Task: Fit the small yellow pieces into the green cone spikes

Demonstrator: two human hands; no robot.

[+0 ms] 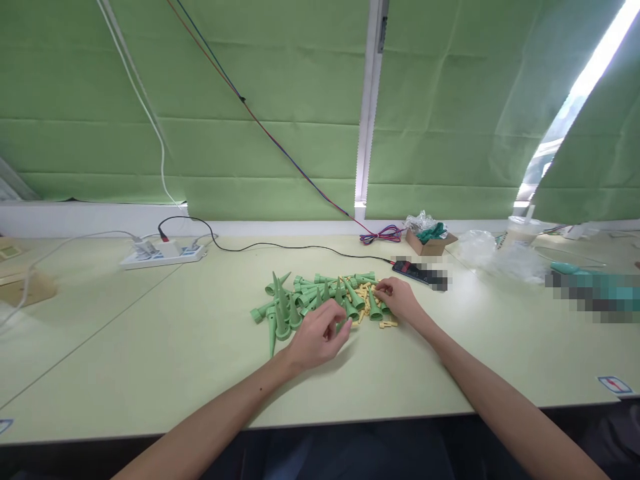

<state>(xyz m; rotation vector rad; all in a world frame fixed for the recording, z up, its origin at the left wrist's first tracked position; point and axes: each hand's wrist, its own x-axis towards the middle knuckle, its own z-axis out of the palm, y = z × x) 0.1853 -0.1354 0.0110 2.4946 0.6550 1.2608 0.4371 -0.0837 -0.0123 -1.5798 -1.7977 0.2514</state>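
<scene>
A pile of green plastic cones (283, 313) lies on the table, some standing on their wide ends and others on their sides. Small yellow plastic pieces (367, 303) are heaped at its right end. My left hand (320, 337) is at the front of the pile, fingers curled in toward the thumb; whatever they hold is hidden. A yellow piece shows close to that thumb tip. With its fingertips pressed together, my right hand (397, 298) reaches into the yellow pieces from the right. What is between those fingertips I cannot make out.
Behind the pile, a black cable runs from a power strip (165, 253) to a phone (420, 273). Farther right are a small cardboard box (430, 243), a plastic bag (477, 248) and a cup with a straw (520, 230). The table's front edge is near my forearms.
</scene>
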